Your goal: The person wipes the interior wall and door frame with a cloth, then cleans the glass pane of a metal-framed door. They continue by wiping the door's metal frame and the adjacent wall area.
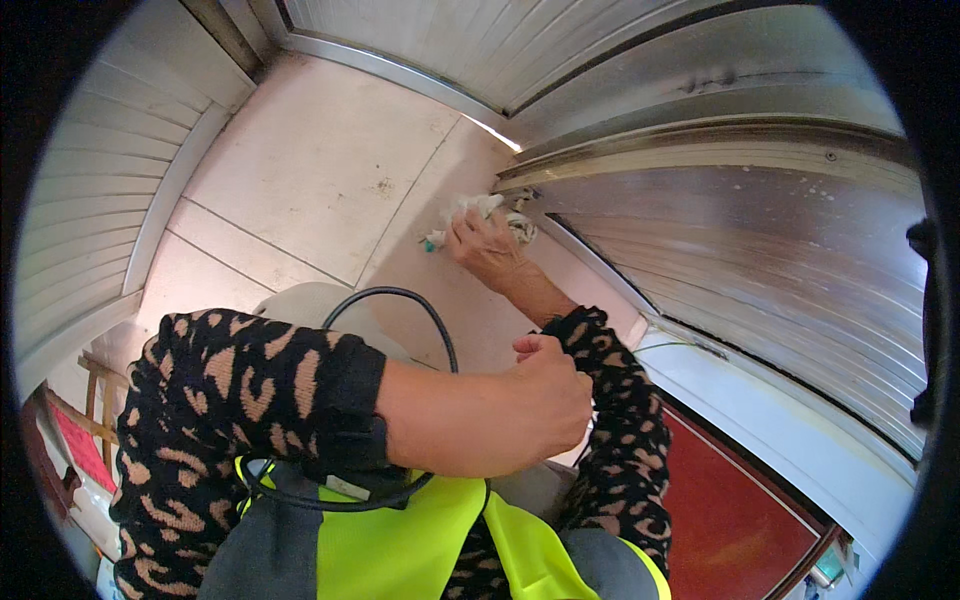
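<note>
My right hand (487,247) reaches down to the tiled floor beside the lower corner of a metal door frame. Its fingers are curled over a crumpled whitish cloth or rag (480,203), and a rolled part of it shows past the thumb side. A small teal scrap (429,246) lies by my fingertips. My left hand (547,397) crosses in front of my body with the fingers curled, against the patterned sleeve (626,420) of my right arm. Whether it grips the sleeve or something else is hidden by the back of the hand.
Slatted metal panels (750,232) rise at right, with others (112,172) at left. Pale floor tiles (315,150) carry dirt specks. A black cable (442,322) loops near my left forearm. A white sill (757,405) and a red panel (727,502) are at lower right.
</note>
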`<state>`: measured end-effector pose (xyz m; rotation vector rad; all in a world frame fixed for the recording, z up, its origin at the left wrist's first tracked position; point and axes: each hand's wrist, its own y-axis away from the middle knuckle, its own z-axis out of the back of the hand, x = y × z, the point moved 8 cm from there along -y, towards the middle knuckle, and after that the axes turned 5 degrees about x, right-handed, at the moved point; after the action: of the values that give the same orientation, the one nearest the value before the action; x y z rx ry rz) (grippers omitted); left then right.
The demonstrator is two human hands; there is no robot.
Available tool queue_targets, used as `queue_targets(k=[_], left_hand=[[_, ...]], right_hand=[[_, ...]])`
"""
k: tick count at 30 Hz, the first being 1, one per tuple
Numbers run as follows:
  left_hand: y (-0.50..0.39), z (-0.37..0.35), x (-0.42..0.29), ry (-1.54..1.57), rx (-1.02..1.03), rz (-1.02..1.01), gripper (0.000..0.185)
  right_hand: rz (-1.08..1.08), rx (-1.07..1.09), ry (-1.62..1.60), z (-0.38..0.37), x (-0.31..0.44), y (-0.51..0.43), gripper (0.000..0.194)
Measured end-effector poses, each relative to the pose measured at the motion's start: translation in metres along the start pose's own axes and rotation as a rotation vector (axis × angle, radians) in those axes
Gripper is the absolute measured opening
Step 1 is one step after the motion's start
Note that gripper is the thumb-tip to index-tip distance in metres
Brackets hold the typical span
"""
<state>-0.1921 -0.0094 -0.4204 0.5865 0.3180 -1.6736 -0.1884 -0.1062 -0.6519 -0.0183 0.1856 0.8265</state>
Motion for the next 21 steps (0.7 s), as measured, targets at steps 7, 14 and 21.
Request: queue_targets(k=[7,14,21], left_hand=[[0.004,0.006,-0.018,-0.06,0.036,-0.065,0.022],[0.024,0.003,-0.015,-0.101,0.05,0.062,0.022],[0.02,-0.015,-0.01,-0.154,0.202,0.159,0.024]], right_hand=[[0.036,0.231,0.364,0.022,-0.044,-0.003,0.019],[-0.058,0.746,0.45,-0.093,-0.049,-0.036,0.012],[0.016,0.481,0.375,-0.058,-0.06,-0.038,0.016]])
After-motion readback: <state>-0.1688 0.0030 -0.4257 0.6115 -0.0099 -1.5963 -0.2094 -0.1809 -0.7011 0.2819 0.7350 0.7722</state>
